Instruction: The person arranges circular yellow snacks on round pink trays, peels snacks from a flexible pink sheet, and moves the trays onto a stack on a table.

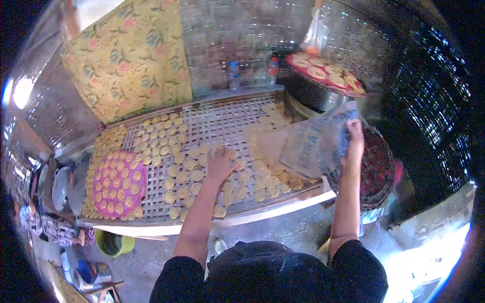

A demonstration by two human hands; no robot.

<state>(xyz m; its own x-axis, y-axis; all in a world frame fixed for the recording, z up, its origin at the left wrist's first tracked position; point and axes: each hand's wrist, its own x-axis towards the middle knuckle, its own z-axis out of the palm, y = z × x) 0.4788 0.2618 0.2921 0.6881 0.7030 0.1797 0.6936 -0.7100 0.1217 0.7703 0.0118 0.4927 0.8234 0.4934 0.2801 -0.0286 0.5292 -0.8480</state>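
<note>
Yellow discs (191, 164) on lattice rack (212, 122), left fingers (221, 150) spread, right fingers (349, 124) gripping plastic (314, 144), woven walls (227, 35)

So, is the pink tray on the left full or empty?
Mostly full: round pieces cover the pink tray, with pink gaps between.

From afar I'm seeing floral cloth (136, 58) hanging behind far left corner of surface (213, 120); blue-capped bottle (234, 77), red-capped bottle (273, 71) standing near far edge; clear bag (316, 33) hanging beyond far right corner; green bucket (127, 245) sitting below near left corner.
</note>
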